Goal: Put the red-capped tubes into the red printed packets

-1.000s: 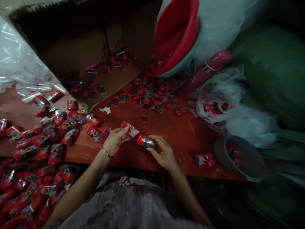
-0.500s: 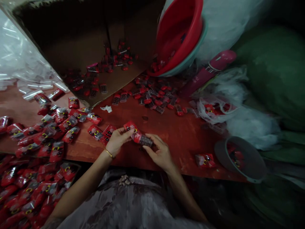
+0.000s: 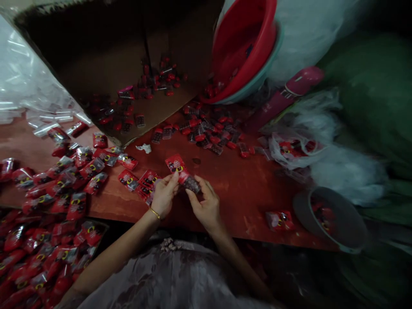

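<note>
Over the front of the red table [image 3: 238,189], my left hand [image 3: 164,195] pinches the edge of a red printed plastic sleeve [image 3: 176,165]. A small clear container [image 3: 192,184] with dark contents sticks out of the sleeve's lower right end. The fingers and thumb of my right hand [image 3: 206,206] are closed around that container. How far the container reaches into the sleeve cannot be made out. Beside my left hand lie a few flat red printed sleeves [image 3: 148,178].
Filled red packets [image 3: 92,167] cover the table's left, with more heaped below. A cardboard box [image 3: 167,103] spills red-capped containers [image 3: 209,133]. Red basin [image 3: 222,81], pink bottle [image 3: 283,98], plastic bag [image 3: 289,159] and grey tub [image 3: 301,210] stand right. One packet [image 3: 279,220] lies near the front edge.
My left hand has slid down and right, from the sleeve's upper end to its lower edge. My right hand has shifted slightly left, still on the container.
</note>
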